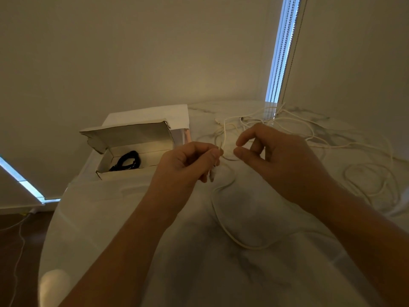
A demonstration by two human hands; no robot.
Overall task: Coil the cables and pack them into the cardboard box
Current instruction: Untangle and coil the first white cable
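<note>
A white cable (223, 227) is pinched by the left hand (190, 160), right of the box (132, 138). The right hand (274, 156) is half open, holding nothing. The cable could be snagged in the loose pile (332, 140).

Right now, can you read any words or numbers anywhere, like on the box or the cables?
None: no words, numbers or signs can be read.
The box shows plain cardboard, no print.
The black cable in it and the white cables on the table show no readable marks.

Single head cam, wide-angle, looks fwd/down, close over table (155, 251) toward wall corner.
</note>
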